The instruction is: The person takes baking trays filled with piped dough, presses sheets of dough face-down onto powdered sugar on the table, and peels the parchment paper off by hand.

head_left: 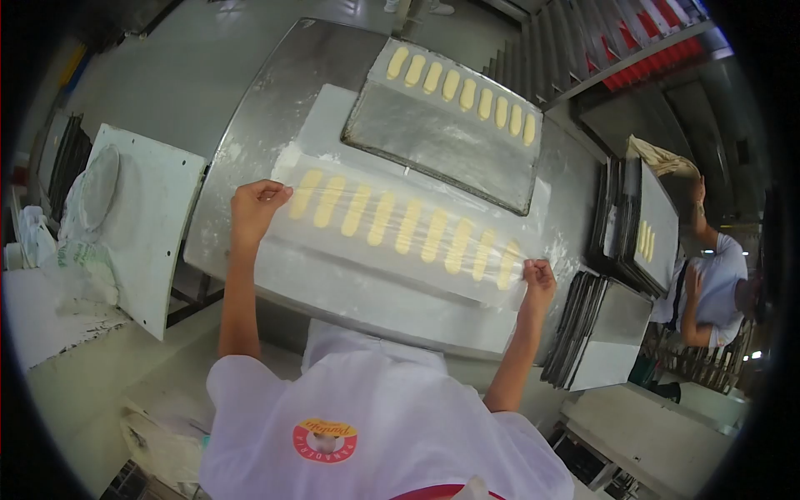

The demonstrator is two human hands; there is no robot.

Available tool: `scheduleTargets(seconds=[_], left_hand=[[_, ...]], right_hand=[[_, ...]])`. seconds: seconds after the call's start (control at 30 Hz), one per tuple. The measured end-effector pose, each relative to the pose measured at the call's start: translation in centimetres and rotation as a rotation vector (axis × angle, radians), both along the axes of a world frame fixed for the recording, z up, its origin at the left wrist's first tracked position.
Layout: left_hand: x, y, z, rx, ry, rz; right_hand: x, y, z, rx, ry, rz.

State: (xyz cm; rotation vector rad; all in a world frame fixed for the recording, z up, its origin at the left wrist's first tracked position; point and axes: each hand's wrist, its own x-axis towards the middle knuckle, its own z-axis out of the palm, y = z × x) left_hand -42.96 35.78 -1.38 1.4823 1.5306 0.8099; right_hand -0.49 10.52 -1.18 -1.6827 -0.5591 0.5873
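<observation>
A clear plastic sheet [333, 236] is stretched between my two hands over a row of several long, pale dough pieces [408, 227]. My left hand [260, 202] pinches its left end, fingers closed. At the opposite end, my right hand [540, 278] also grips the sheet with bent fingers. The dough pieces show through the plastic; whether it touches them I cannot tell. Beyond them lies a metal baking tray [442, 154], with another row of dough pieces [467, 94] along its far edge.
Flour dusts the metal table [250, 142]. Stacked trays [621, 217] and more upright trays [575, 325] stand at the right, with a co-worker [708, 283] beyond. A white board [150, 233] stands at the left. A rack [608, 42] rises at the back right.
</observation>
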Motion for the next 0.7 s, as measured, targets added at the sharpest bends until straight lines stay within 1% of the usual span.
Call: scheduleTargets(seconds=[0.03, 0.07, 0.1, 0.13, 0.17, 0.2, 0.23, 0.33, 0.4, 0.43, 0.5, 0.53, 0.6, 0.63, 0.7], left_hand=[[-0.1, 0.2, -1.3, 0.0, -0.005, 0.006], [-0.1, 0.3, -2.9, 0.013, 0.041, -0.02], [-0.5, 0.4, -4.2, 0.027, 0.088, -0.046], [-0.2, 0.4, -3.9, 0.031, 0.087, -0.036], [0.4, 0.3, -3.5, 0.033, 0.147, -0.027], [0.8, 0.0, -3.4, 0.026, 0.208, -0.019], [1.0, -0.1, -3.6, 0.019, 0.209, -0.012], [1.1, 0.8, -4.1, 0.031, 0.205, -0.017], [1.0, 1.1, -4.6, 0.079, 0.221, -0.01], [1.1, 1.0, -3.8, 0.079, 0.218, -0.011], [0.8, 0.6, -1.2, 0.044, 0.152, -0.011], [0.7, 0.5, -0.8, 0.042, 0.153, -0.013], [0.5, 0.6, -0.6, 0.048, 0.09, 0.009], [0.5, 0.7, -0.9, 0.048, 0.089, 0.007], [0.7, 1.0, -2.3, -0.009, 0.147, 0.007]], right_hand=[[0.1, 0.0, -0.3, -0.002, 0.01, 0.007], [0.3, -0.1, -1.8, 0.004, -0.002, 0.056], [0.8, -0.3, -3.6, -0.073, -0.002, 0.117], [0.9, -0.4, -5.6, -0.149, -0.071, 0.077], [0.1, 0.2, -5.9, -0.225, -0.141, 0.038], [-0.4, 0.2, -5.7, -0.275, -0.14, 0.019], [-0.5, 0.4, -5.8, -0.282, -0.141, 0.027], [-0.6, 0.7, -6.4, -0.224, -0.177, 0.023], [-0.3, 0.7, -6.5, -0.109, -0.134, 0.008], [-0.4, 0.7, -5.6, -0.11, -0.137, 0.006], [-1.2, 0.7, -2.1, -0.029, 0.002, 0.016], [-1.4, 0.6, -1.1, 0.008, 0.029, 0.004], [-1.2, 0.4, -1.3, -0.007, 0.031, 0.0], [-1.0, 0.3, -1.4, -0.02, 0.031, -0.003], [-0.5, 0.3, -3.7, -0.098, 0.027, 0.025]])
